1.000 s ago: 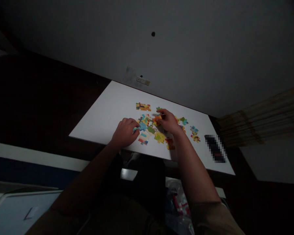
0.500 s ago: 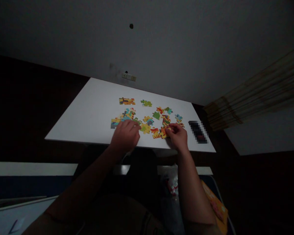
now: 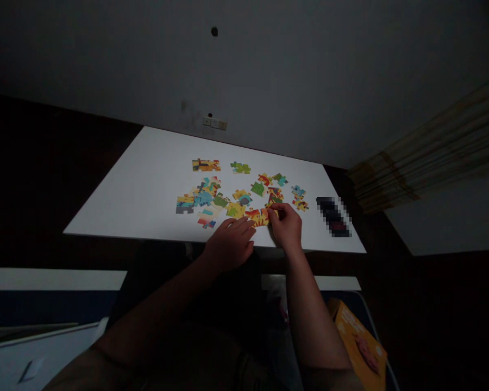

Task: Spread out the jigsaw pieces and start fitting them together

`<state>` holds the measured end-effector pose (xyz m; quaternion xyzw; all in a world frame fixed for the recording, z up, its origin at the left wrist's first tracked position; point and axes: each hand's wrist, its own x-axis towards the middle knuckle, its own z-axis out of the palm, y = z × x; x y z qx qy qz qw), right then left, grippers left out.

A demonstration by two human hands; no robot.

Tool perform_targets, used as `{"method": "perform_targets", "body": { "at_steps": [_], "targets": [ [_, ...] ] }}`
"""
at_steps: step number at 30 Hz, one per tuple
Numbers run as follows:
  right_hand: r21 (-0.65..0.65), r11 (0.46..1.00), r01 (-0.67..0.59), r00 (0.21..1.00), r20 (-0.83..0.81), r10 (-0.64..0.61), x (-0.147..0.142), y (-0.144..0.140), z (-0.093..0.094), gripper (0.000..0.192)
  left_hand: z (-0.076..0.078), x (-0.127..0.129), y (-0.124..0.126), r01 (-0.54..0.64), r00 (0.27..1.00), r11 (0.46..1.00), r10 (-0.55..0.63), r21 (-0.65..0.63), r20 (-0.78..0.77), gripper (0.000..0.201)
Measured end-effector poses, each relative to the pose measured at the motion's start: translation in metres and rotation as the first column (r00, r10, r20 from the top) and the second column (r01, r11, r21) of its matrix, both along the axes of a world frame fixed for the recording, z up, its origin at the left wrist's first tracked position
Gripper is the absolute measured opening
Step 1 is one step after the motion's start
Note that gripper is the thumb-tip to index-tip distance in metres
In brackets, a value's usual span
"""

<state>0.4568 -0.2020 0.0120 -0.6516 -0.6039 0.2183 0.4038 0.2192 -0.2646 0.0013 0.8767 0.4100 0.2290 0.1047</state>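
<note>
Head view: a person seated at a white table (image 3: 138, 184) in a dim room works at loose jigsaw pieces. The right hand (image 3: 287, 228) pinches the edge of an orange-and-yellow puzzle piece (image 3: 262, 216) between thumb and fingertips; the piece lies flat near the table's front edge, in the gap between the two hands. The left hand (image 3: 230, 244) rests just beside it with fingers loosely spread, fingertips touching the table at the piece's left side, gripping nothing. Further scattered pieces (image 3: 212, 196) spread across the middle of the table, with a joined strip (image 3: 206, 164) and a green piece (image 3: 240, 168) nearer the wall. A pixelated dark object (image 3: 334, 216) lies at the table's right side. An orange box (image 3: 361, 345) sits low on the right, its print too dim to read; no writing is legible anywhere. Compared with half a second earlier, the left hand has moved rightward off the blue-and-yellow cluster to sit beside the right hand, and the right hand has shifted slightly left with the orange piece.
</note>
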Motion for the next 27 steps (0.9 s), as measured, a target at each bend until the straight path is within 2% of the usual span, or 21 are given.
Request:
{"method": "perform_targets", "body": {
  "at_steps": [4, 11, 17, 23, 27],
  "targets": [
    [0.029, 0.997, -0.077, 0.991, 0.112, 0.073, -0.005, 0.003, 0.007, 0.014, -0.001, 0.002, 0.000, -0.004, 1.000, 1.000, 0.004, -0.004, -0.004, 0.037],
    [0.011, 0.972, -0.235, 0.930, 0.292, 0.222, -0.011, -0.003, 0.013, 0.016, 0.000, 0.003, -0.002, -0.007, 1.000, 1.000, 0.007, 0.001, -0.014, 0.033],
    [-0.035, 0.976, -0.217, 0.902, 0.376, 0.214, -0.028, -0.020, 0.010, 0.016, 0.003, 0.001, -0.003, -0.082, 0.996, 0.997, 0.082, -0.010, -0.030, 0.034],
    [-0.070, 0.989, -0.129, 0.900, 0.411, 0.146, -0.043, -0.034, 0.007, 0.020, 0.000, -0.001, -0.009, -0.130, 0.989, 0.992, 0.130, 0.004, -0.067, 0.033],
    [-0.005, 0.992, -0.129, 0.909, 0.399, 0.120, -0.044, -0.035, -0.004, 0.018, -0.002, 0.001, -0.010, -0.157, 0.983, 0.986, 0.161, 0.052, -0.088, 0.034]
  ]
}}
